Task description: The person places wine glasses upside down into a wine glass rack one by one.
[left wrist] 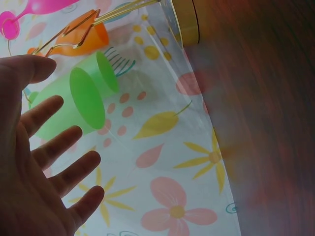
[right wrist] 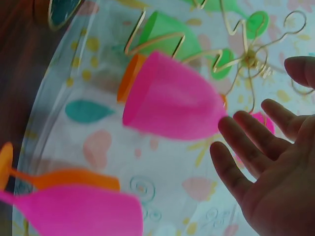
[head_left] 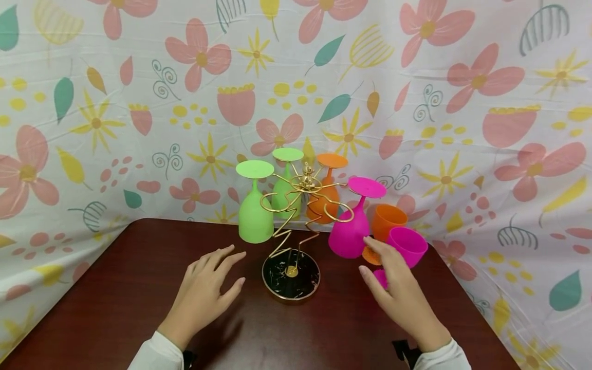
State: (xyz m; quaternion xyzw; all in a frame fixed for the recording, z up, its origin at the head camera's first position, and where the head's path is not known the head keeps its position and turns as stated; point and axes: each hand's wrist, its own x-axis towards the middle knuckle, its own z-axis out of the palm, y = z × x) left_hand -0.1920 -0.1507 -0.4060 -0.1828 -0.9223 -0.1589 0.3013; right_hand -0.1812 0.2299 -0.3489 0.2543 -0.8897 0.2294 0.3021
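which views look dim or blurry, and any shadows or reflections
Head view: brightest and clearest, the left hand casting a shadow on the table; left wrist view: dim, faint hazy reflections on the table; right wrist view: dim and soft, the lower pink goblet blurred.

no legible txt, no labels, no brands, no nos., no signs, in all 3 views

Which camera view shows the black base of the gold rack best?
The head view: the base shows almost whole there, from above. The left wrist view has only part of its side, at the top edge; the right wrist view, only a fragment, top left.
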